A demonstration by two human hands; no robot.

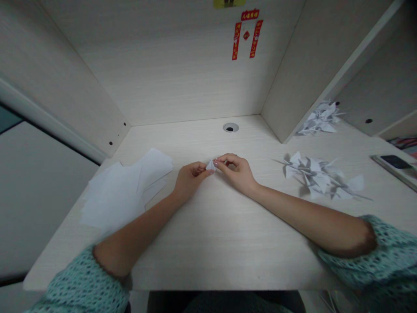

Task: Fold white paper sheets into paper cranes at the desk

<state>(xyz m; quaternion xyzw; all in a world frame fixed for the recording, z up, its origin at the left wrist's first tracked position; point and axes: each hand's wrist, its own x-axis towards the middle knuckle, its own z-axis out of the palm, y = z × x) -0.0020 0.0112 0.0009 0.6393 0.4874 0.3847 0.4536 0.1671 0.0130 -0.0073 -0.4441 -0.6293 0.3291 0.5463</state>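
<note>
Between my two hands is a small piece of folded white paper (210, 165), pointed at the top. My left hand (192, 177) pinches its lower left side between thumb and fingers. From the other side, my right hand (237, 172) grips the paper's upper right part with thumb and index finger. Both hands are just above the desk, and the fingers hide part of the folds. Left of my left hand lies a spread of flat white paper sheets (117, 195). To the right of my right hand rests a heap of folded paper cranes (321, 176).
Another pile of folded white paper (322, 118) sits behind the right divider (289, 82). A phone (395, 163) lies at the far right. The pale wooden desk (208, 248) has a round cable hole (231, 127) near its back panel. Red paper strips (236, 41) decorate that panel.
</note>
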